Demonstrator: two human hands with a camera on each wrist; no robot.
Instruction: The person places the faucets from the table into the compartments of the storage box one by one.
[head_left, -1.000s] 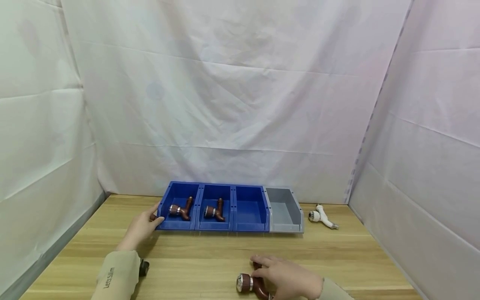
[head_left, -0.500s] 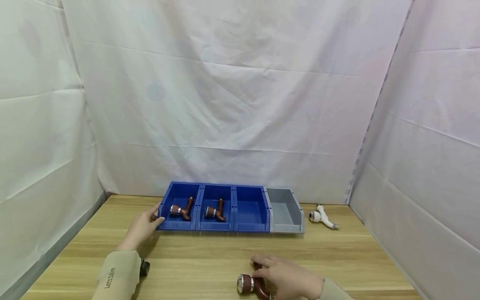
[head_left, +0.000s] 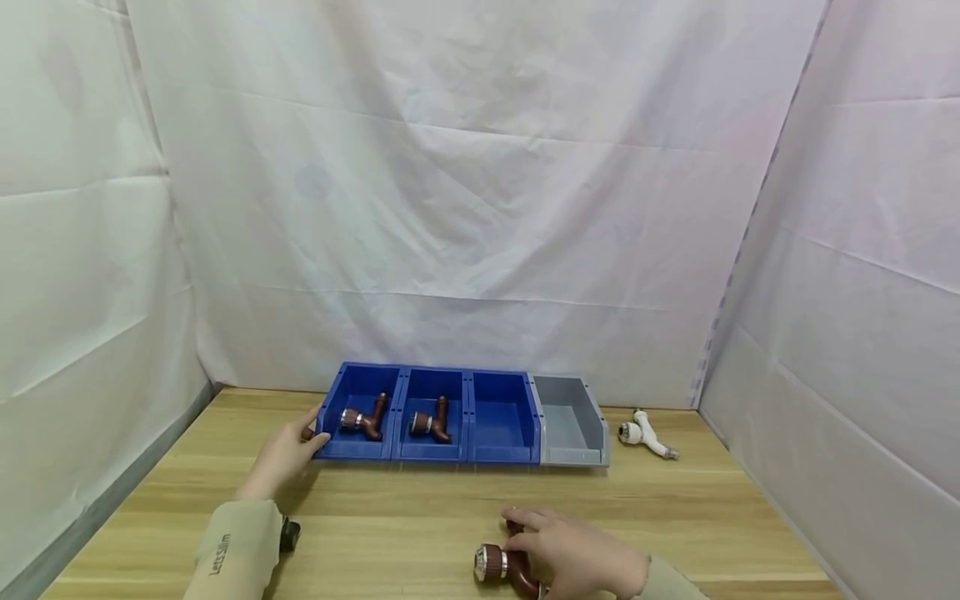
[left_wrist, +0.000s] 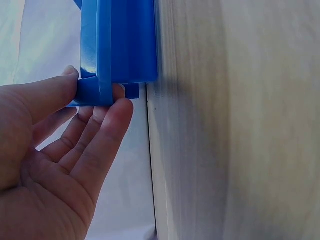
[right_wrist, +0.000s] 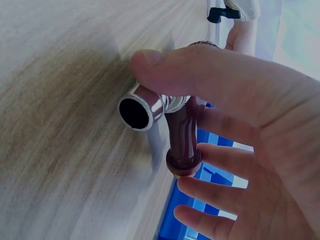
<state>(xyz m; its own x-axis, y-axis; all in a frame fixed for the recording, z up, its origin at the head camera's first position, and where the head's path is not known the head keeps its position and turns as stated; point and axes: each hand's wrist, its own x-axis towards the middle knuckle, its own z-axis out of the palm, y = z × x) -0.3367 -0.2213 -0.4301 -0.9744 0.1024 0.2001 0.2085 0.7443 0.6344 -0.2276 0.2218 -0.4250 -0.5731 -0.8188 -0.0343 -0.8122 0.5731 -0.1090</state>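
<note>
My left hand [head_left: 281, 457] pinches the left wall of the leftmost blue bin [head_left: 352, 451]; in the left wrist view the thumb lies on one side of the bin's edge [left_wrist: 97, 92] and the fingers on the other. Near the table's front, my right hand [head_left: 573, 554] holds a dark brown tap [head_left: 519, 573] with a ribbed, chrome-ended knob. The right wrist view shows thumb and fingers on either side of this tap [right_wrist: 184, 132], its open chrome-rimmed end facing the camera. Similar brown taps lie in the leftmost bin [head_left: 369, 423] and the second blue bin [head_left: 435, 423].
A third blue bin [head_left: 501, 425] and a grey bin [head_left: 567, 425] continue the row rightward, both with bare floors. A white tap [head_left: 647, 435] lies on the wooden table [head_left: 375, 533] right of the grey bin. White sheets [head_left: 465, 208] enclose the back and sides.
</note>
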